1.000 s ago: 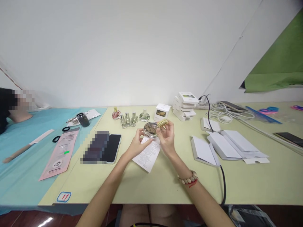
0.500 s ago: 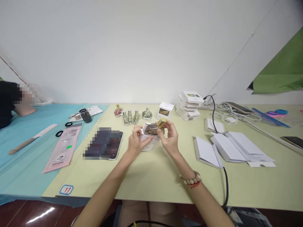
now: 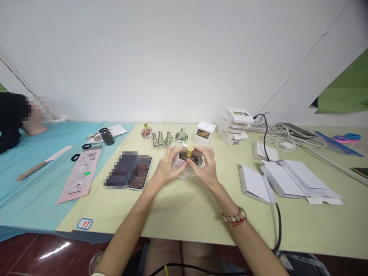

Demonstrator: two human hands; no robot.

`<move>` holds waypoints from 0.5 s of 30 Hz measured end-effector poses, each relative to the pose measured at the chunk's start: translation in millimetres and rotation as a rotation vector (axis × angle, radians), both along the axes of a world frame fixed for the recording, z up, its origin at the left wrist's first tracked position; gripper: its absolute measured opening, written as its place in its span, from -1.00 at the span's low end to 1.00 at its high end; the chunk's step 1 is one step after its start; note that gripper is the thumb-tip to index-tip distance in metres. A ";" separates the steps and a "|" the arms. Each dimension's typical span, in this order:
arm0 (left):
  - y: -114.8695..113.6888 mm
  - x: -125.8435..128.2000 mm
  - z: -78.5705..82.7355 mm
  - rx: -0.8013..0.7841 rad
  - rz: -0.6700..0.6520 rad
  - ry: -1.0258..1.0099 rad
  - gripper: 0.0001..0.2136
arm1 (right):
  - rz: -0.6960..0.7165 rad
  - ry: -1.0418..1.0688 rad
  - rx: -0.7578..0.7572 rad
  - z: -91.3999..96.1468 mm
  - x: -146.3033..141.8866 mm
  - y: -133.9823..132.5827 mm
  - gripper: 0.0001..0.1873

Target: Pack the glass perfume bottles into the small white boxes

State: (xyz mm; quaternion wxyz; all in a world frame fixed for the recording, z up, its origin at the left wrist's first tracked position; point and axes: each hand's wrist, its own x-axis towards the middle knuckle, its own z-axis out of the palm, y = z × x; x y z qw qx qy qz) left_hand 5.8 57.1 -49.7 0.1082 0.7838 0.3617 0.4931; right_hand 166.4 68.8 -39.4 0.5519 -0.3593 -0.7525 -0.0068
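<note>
A perfume bottle (image 3: 189,156) with a shiny gold cap (image 3: 189,150) stands upright, its lower part inside an open white box (image 3: 184,174). My left hand (image 3: 168,166) is closed round the box's left side, the thumb reaching to the front of the bottle. From the right, my right hand (image 3: 207,168) grips the bottle, thumb at its front and fingers curled behind. My fingers hide part of the box's sides. Behind them stand a round clear bottle (image 3: 181,136), several slim bottles (image 3: 161,140) and a pink-filled bottle (image 3: 146,131).
A closed white box (image 3: 204,133) and a stack of white boxes (image 3: 234,126) stand at the back. Unfolded white cartons (image 3: 283,179) and a black cable (image 3: 278,226) lie right. Left are a phone (image 3: 143,172), a pink packet (image 3: 82,172) and a knife (image 3: 46,163). Another person sits far left.
The bottle was tilted above the box in my right hand; now it is upright and lower, partly in the box. My right hand has turned and both thumbs are closer together.
</note>
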 end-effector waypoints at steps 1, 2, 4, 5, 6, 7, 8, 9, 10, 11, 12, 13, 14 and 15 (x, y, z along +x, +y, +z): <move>-0.5 -1.7 2.2 -0.007 -0.018 0.014 -0.66 | 0.003 -0.010 -0.004 0.1 0.0 -0.2 -0.65; -0.9 -3.2 4.0 -0.011 -0.030 0.024 -0.67 | 0.002 -0.022 -0.012 0.3 0.1 -0.5 -0.65; -1.7 -5.7 6.4 -0.013 -0.039 0.040 -0.68 | -0.014 -0.042 -0.028 0.7 0.3 -1.2 -0.64; -2.0 -6.7 7.2 -0.013 -0.042 0.050 -0.68 | -0.025 -0.052 -0.034 1.0 0.5 -1.6 -0.64; -2.2 -7.6 7.7 -0.013 -0.046 0.056 -0.68 | -0.033 -0.061 -0.035 1.4 0.7 -2.0 -0.64; -2.4 -8.3 8.1 -0.017 -0.053 0.059 -0.68 | -0.039 -0.069 -0.034 1.9 1.0 -2.3 -0.64; -2.4 -8.8 8.3 -0.026 -0.062 0.059 -0.69 | -0.038 -0.079 -0.031 2.4 1.2 -2.6 -0.64; -2.2 -9.3 8.3 -0.035 -0.072 0.057 -0.70 | -0.034 -0.089 -0.031 3.0 1.5 -2.7 -0.65; -1.8 -9.6 8.0 -0.046 -0.080 0.053 -0.72 | -0.028 -0.098 -0.036 3.6 1.9 -2.8 -0.66; -1.3 -9.8 7.4 -0.059 -0.084 0.047 -0.75 | -0.022 -0.107 -0.045 4.1 2.2 -2.8 -0.69; -0.5 -9.9 6.4 -0.071 -0.082 0.041 -0.77 | -0.015 -0.118 -0.058 4.6 2.6 -2.8 -0.72; 0.3 -9.9 5.1 -0.082 -0.076 0.033 -0.78 | -0.010 -0.129 -0.071 5.0 3.0 -2.7 -0.75; 1.3 -9.7 3.5 -0.093 -0.067 0.023 -0.77 | -0.008 -0.139 -0.081 5.3 3.4 -2.5 -0.76; 2.2 -9.5 1.7 -0.105 -0.060 0.012 -0.76 | -0.008 -0.147 -0.087 5.6 3.8 -2.3 -0.77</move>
